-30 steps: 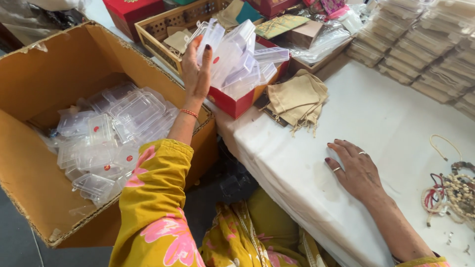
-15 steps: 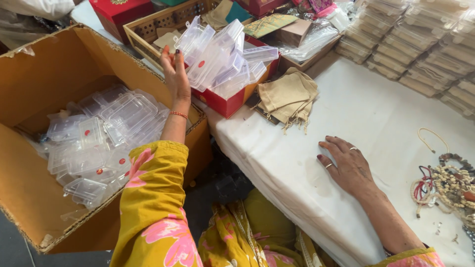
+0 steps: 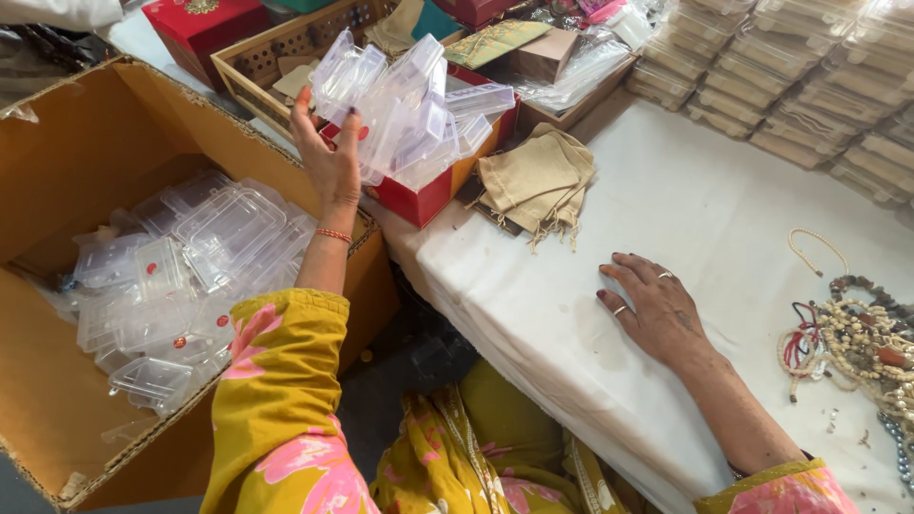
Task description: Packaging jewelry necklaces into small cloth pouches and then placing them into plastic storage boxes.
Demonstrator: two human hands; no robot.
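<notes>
While the big cardboard carton (image 3: 86, 190) stands open beside the white-covered bench (image 3: 666, 219) for easy reach, her left hand (image 3: 328, 162) lies open against the clear plastic boxes (image 3: 409, 114) heaped in the red tray (image 3: 428, 195), steadying them, and her right hand (image 3: 657, 309) rests flat, empty, on the bench

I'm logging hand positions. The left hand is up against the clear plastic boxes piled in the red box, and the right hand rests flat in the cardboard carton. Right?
Not quite. The head view shows the right hand lying flat on the white table, not in the carton. The left hand is indeed against the clear boxes heaped in the red box.
</notes>
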